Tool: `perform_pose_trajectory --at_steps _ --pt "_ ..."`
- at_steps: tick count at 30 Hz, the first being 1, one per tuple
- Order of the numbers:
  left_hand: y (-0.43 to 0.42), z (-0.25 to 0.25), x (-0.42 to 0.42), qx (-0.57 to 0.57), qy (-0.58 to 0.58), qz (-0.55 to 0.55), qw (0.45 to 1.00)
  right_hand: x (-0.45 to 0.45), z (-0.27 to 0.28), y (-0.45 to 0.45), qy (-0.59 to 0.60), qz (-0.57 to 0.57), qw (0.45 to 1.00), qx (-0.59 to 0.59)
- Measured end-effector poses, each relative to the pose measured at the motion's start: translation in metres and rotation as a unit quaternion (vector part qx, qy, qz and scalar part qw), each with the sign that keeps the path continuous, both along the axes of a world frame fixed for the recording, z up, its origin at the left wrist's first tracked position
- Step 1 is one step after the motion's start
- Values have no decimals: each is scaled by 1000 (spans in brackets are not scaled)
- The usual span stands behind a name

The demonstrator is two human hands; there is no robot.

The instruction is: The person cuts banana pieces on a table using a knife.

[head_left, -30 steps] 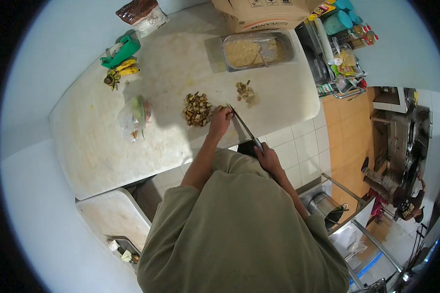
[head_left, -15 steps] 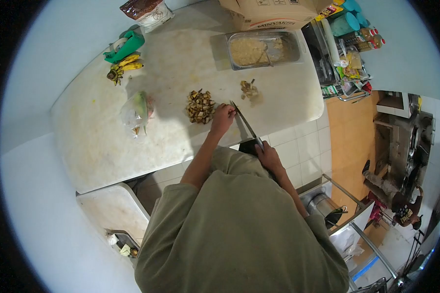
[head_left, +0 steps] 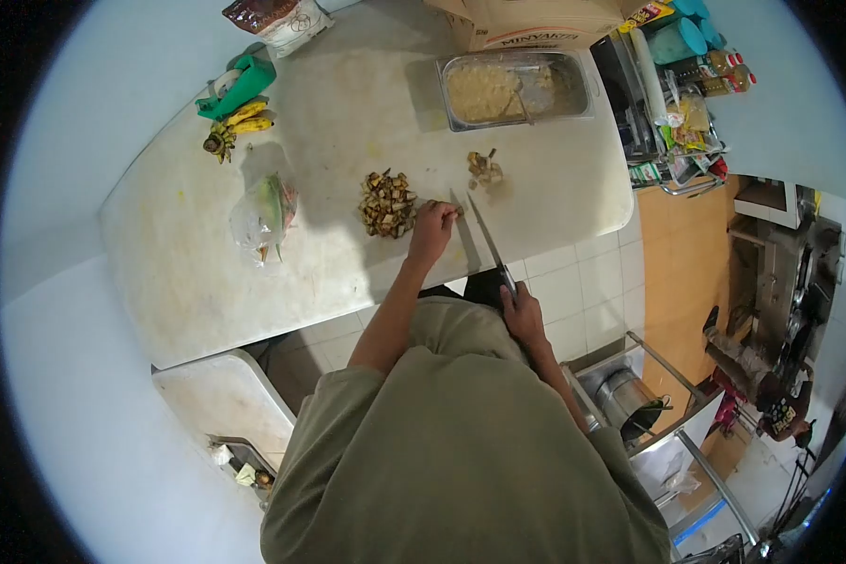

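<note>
My right hand point(head_left: 524, 318) is wrapped round the handle of a long knife point(head_left: 489, 237). The blade points away from me over the table's near edge, its tip a little right of my left fingertips. My left hand point(head_left: 432, 231) rests at the table, fingers pinched on a small piece too tiny to name. Just left of it lies a heap of small brown-and-pale chopped chunks point(head_left: 386, 204). A smaller pile of paler scraps point(head_left: 484, 167) sits beyond the knife tip, with a wet patch beside it.
A metal pan point(head_left: 517, 89) of pale mash with a utensil stands at the back, near a cardboard box point(head_left: 545, 30). Leftward lie a clear plastic bag point(head_left: 263, 221), bananas point(head_left: 247, 120) and a green tape dispenser point(head_left: 242, 86). Another person point(head_left: 771, 395) is far right.
The knife has swung right, so its blade is now apart from my left fingertips. My left hand stays almost in place, still pinched. The view has shifted slightly.
</note>
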State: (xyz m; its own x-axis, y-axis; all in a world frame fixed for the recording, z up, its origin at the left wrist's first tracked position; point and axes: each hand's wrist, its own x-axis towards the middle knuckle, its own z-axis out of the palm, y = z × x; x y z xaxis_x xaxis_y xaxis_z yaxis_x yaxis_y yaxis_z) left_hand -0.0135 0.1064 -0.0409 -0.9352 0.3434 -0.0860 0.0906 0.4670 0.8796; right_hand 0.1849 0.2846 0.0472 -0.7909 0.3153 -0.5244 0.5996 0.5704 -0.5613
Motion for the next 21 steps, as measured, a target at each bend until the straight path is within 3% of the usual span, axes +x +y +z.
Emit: perform_pose_trajectory --at_steps 4,10,21 --pt "-2 -2 2 48 -16 17 999 2 0 -3 -28 -5 1000 -11" --pt "3 -2 0 17 11 18 1000 6 -2 -12 22 13 1000 -17" --pt "5 -6 0 -45 65 9 997 -9 -14 -40 -62 26 997 47"
